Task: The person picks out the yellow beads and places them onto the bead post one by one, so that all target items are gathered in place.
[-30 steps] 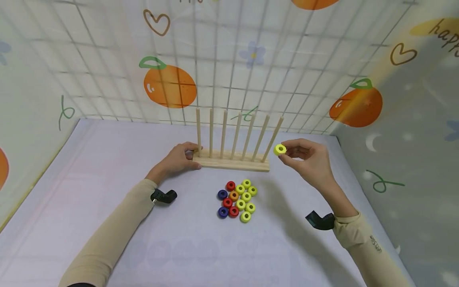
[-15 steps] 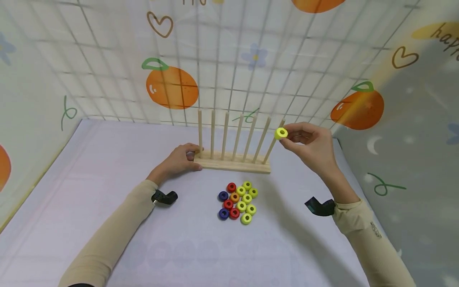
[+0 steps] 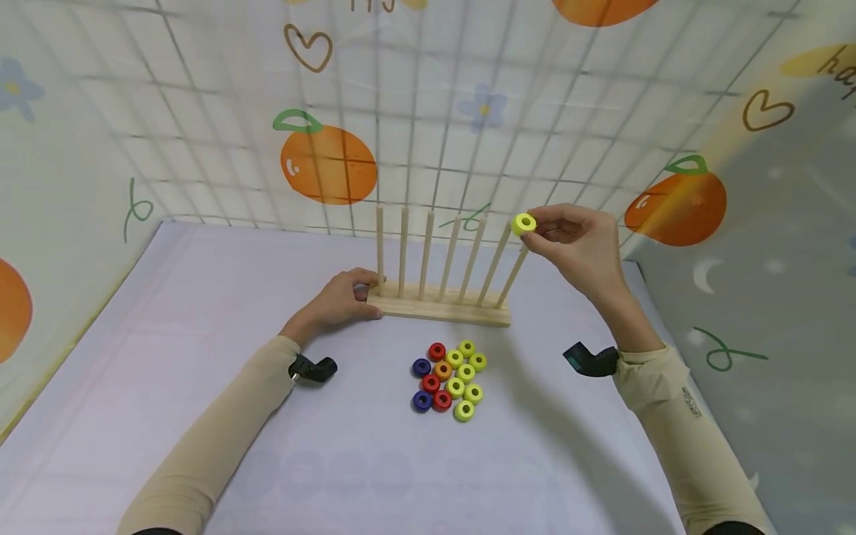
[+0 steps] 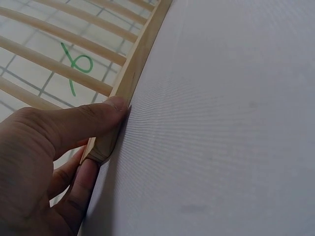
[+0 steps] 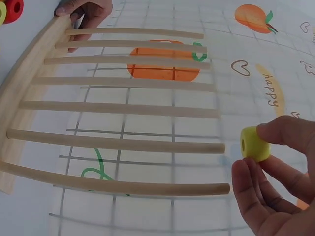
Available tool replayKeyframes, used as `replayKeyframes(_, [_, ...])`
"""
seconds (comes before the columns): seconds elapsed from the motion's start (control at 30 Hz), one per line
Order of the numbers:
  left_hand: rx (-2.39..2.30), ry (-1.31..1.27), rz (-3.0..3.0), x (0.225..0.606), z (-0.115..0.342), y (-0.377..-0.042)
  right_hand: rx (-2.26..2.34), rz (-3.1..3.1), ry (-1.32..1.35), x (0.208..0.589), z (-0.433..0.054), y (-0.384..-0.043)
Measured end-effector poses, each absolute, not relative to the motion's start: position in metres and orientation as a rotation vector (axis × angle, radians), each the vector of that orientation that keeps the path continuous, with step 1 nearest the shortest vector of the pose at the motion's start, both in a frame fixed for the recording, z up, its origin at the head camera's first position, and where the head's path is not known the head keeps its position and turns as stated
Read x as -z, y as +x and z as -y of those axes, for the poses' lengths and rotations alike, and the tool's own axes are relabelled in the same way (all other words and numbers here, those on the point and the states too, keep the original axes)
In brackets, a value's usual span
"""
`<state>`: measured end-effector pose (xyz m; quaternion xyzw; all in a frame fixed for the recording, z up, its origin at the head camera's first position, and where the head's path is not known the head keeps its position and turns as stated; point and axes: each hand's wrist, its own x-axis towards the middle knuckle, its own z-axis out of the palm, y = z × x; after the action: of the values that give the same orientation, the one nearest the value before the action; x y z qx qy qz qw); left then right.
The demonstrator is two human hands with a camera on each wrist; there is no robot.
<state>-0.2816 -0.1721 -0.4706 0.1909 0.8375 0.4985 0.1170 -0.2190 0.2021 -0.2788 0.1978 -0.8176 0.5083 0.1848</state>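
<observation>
My right hand (image 3: 582, 245) pinches a yellow bead (image 3: 524, 224) between thumb and fingers, up by the top of the rightmost peg. In the right wrist view the bead (image 5: 255, 144) is just past the peg tips, its hole turned towards them, apart from the nearest peg (image 5: 211, 189). Several bare upright pegs rise from a wooden base (image 3: 441, 312). My left hand (image 3: 342, 297) grips the left end of that base; in the left wrist view the thumb lies along the base's front (image 4: 129, 78) and fingers curl around its end.
In front of the rack a group of loose beads lies on the white table: several yellow beads (image 3: 466, 372), red beads (image 3: 442, 400), an orange bead (image 3: 443, 371) and two blue beads (image 3: 422, 402). A patterned curtain (image 3: 414, 111) hangs behind the rack.
My right hand has lifted the yellow bead from beside the rack's right end up to the peg tops. The left hand keeps its grip on the base.
</observation>
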Motion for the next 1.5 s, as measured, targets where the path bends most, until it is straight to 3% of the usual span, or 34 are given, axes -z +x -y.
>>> replayKeyframes(0.77, [-1.472,0.544,-2.439,0.472,0.173,-0.28,-1.323,2.416,0.455,0.278,-0.193,-0.24])
replayKeyframes(1.5, [-1.432,0.56,-2.466,0.471,0.173,-0.281,-1.316,2.443,0.409,0.277,-0.196,-0.235])
